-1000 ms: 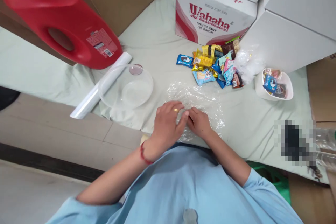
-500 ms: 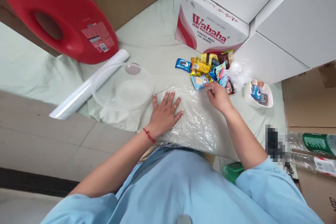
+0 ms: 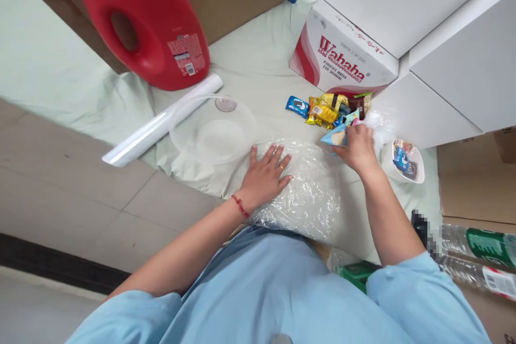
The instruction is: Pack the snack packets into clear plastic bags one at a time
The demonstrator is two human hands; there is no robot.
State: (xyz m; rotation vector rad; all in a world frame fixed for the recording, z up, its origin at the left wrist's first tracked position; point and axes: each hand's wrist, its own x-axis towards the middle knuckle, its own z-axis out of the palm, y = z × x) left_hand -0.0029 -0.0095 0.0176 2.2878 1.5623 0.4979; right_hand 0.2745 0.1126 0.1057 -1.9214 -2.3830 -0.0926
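My left hand (image 3: 266, 176) lies flat with fingers spread on a sheet of clear plastic wrap (image 3: 308, 191), close to my body. At the pile of small wrapped snacks (image 3: 327, 109), my right hand (image 3: 358, 145) has its fingers closed on a light blue snack packet (image 3: 335, 136), whose left end sticks out past the thumb. Part of that packet and of the pile is hidden by my fingers. A crumpled clear plastic bag (image 3: 381, 124) sits just beyond my right hand. Left of my left hand rests a round clear plastic lid (image 3: 221, 140).
A roll of plastic film (image 3: 161, 123) lies at the left, below a large red jug (image 3: 161, 32). Behind the snacks stands a Wahaha carton (image 3: 342, 56). On the right are a white bowl (image 3: 419, 172) with packets in it and several plastic bottles (image 3: 455, 239).
My right hand has moved from touching the light blue packet to gripping it, lifting and tilting it. My left hand stays on the plastic wrap. The view has shifted slightly.
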